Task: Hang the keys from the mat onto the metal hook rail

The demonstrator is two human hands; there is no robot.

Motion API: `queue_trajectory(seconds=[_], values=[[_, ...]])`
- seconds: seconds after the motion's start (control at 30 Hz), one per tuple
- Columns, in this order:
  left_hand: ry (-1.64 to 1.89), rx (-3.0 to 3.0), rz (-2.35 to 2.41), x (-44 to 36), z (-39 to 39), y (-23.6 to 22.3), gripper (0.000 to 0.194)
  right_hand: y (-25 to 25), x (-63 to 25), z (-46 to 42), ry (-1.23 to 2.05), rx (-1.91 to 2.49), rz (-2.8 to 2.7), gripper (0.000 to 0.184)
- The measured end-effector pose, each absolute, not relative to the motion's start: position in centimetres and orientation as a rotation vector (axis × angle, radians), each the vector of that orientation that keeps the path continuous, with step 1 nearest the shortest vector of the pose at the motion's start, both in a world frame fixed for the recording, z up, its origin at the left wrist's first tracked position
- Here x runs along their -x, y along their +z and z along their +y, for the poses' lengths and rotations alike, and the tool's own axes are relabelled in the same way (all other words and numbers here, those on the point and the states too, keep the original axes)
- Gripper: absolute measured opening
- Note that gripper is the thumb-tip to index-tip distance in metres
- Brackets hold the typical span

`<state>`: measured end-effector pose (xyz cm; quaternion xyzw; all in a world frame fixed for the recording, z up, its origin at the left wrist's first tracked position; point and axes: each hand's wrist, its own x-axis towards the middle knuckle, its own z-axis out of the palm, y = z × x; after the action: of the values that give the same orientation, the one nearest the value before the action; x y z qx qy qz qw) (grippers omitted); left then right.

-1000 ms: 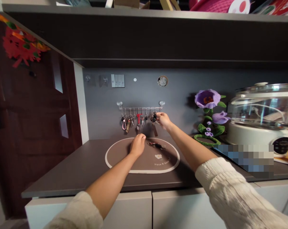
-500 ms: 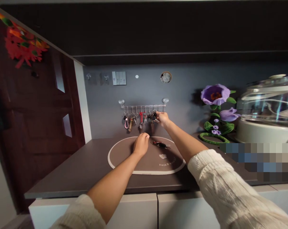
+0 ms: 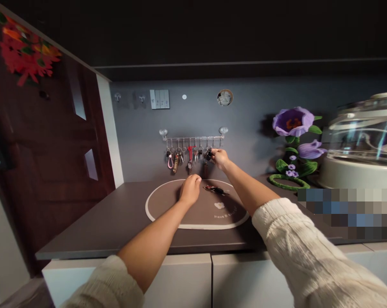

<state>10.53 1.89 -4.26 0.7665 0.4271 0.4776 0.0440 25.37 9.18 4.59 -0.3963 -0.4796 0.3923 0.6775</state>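
Right now, your right grip [image 3: 221, 159] is pinching the dark key bunch [image 3: 208, 154] between the thumb and finger. The bunch sits at the left end of your right grip, by the tips, up near the far wall [image 3: 245, 128]. Its ring is up by the hooks of the clear rail [image 3: 193, 138], close to the rail's right end, but you cannot tell if it sits on a hook. A long brown tag [image 3: 206, 170] hangs just below the bunch.

Your left grip [image 3: 190, 190] has its fingers curled in, low over the brown mat [image 3: 168, 205], to the left of the bunch and nearer to you. The back of it faces you, so you cannot tell if it has something inside.

Some loose keys [image 3: 217, 190] lie on the far part of the mat, just right of your left grip and lower than your right one. More keys hang along the rail to the left of the bunch, with a red strap [image 3: 190, 153] and a pink loop [image 3: 171, 161]. The mat lies on the dark counter [image 3: 93, 226]. Well to the right stands a purple flower [image 3: 293, 122].
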Motion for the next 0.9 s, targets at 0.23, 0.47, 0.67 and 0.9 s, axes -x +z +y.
queue_trajectory(seconds=[0.23,0.47,0.67,0.9], values=[[1.437,-2.34,1.289,-10.4,2.1,-4.4,0.019,4.5,-25.8,9.0,0.863,0.908,-1.099,0.02],[1.409,-2.368,1.27,-10.4,2.0,-4.3,0.019,4.0,-26.4,7.5,0.753,0.959,-1.198,0.015],[1.373,-2.378,1.248,-10.4,1.6,-4.1,0.018,2.8,-26.6,4.8,0.735,1.039,-1.245,0.006],[1.331,-2.4,1.198,-10.4,1.8,-4.3,0.016,0.0,-27.0,0.9,0.653,1.11,-1.466,0.003]])
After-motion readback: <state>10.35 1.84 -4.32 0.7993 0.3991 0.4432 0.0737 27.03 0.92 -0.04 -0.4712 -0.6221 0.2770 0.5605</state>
